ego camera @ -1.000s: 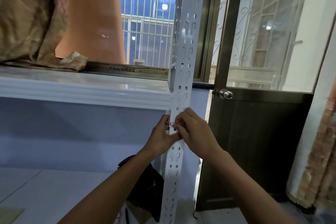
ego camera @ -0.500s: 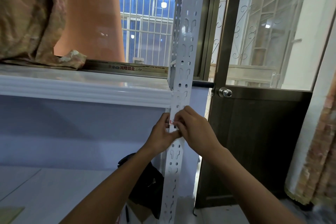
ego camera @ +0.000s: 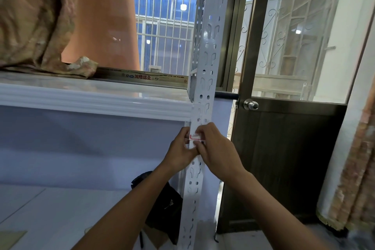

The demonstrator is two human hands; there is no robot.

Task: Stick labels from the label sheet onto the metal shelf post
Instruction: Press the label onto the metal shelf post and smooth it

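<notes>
A red-edged label (ego camera: 196,138) is pinched against the metal shelf post (ego camera: 212,50) by the left hand (ego camera: 180,149) and right hand (ego camera: 218,153), curled fingers hiding part of it. A black bag (ego camera: 166,209) is seen behind the post's foot, a door knob (ego camera: 251,105) farther off to its right.

Just below the middle of the frame, more of the label (ego camera: 195,137) shows than a second ago. Then only a small red sliver peeked out between the fingers at the left edge of the metal shelf post (ego camera: 209,46); now a white strip with a red border lies open across the post's face. The right hand (ego camera: 217,152) has parted its fingers, one fingertip above the strip and the thumb below it.
</notes>
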